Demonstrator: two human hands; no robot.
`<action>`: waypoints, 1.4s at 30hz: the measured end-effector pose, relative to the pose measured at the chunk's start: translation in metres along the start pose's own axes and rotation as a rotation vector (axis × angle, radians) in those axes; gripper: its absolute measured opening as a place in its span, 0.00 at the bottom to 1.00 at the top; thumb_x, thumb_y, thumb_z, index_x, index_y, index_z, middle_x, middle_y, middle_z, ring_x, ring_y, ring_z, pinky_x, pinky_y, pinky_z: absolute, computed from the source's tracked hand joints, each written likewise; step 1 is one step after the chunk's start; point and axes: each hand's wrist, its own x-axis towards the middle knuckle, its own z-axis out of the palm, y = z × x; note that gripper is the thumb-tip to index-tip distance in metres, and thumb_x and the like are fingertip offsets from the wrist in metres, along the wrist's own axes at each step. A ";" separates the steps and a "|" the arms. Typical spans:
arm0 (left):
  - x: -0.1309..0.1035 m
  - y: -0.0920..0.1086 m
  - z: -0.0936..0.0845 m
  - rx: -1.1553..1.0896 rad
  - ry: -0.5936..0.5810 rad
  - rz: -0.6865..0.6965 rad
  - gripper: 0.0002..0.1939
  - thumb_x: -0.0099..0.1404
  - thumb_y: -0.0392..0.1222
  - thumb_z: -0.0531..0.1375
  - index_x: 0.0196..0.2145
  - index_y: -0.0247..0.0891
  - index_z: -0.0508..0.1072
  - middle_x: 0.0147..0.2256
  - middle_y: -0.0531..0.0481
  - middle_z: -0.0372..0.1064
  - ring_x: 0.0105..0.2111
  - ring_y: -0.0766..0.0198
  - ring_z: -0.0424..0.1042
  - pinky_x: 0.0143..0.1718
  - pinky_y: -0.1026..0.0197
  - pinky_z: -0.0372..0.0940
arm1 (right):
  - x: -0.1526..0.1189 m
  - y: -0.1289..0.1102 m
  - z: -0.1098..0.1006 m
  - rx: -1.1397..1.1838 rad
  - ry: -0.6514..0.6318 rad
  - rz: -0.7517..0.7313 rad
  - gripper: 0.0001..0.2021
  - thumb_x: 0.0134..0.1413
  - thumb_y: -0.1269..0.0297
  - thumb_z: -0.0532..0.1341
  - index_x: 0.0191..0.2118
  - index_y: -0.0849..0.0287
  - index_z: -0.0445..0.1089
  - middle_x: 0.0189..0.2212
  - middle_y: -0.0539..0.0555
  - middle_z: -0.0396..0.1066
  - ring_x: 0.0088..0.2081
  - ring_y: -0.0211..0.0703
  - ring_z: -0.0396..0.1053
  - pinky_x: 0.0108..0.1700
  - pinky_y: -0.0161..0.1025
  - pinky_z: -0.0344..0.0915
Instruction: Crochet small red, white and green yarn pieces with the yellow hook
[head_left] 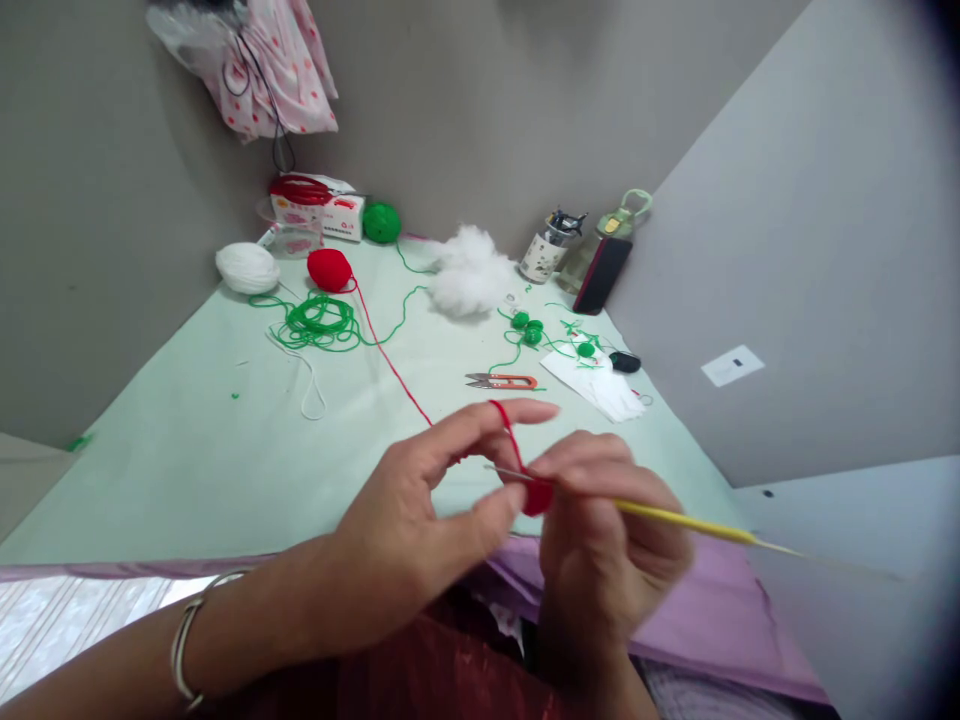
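Note:
My left hand pinches a small red crochet piece between thumb and fingers. Red yarn loops over its raised index finger and runs back to a red yarn ball. Closed round a crochet hook with a yellow handle, my right hand is close against the piece. The hook's thin metal tip points left, just above the red work. My fingers hide part of the piece, and the right hand is slightly blurred.
Thread snips lie beyond my hands. Farther back are white stuffing, a green yarn tangle, a white yarn ball, small green balls, white paper, a pen holder and a leaning phone.

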 end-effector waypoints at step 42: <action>0.022 -0.034 -0.037 -0.474 0.201 -0.285 0.19 0.63 0.38 0.71 0.52 0.38 0.82 0.33 0.52 0.76 0.35 0.68 0.70 0.48 0.64 0.65 | -0.001 0.049 0.016 0.151 0.080 0.245 0.10 0.68 0.69 0.59 0.39 0.53 0.79 0.30 0.49 0.71 0.28 0.36 0.69 0.31 0.38 0.69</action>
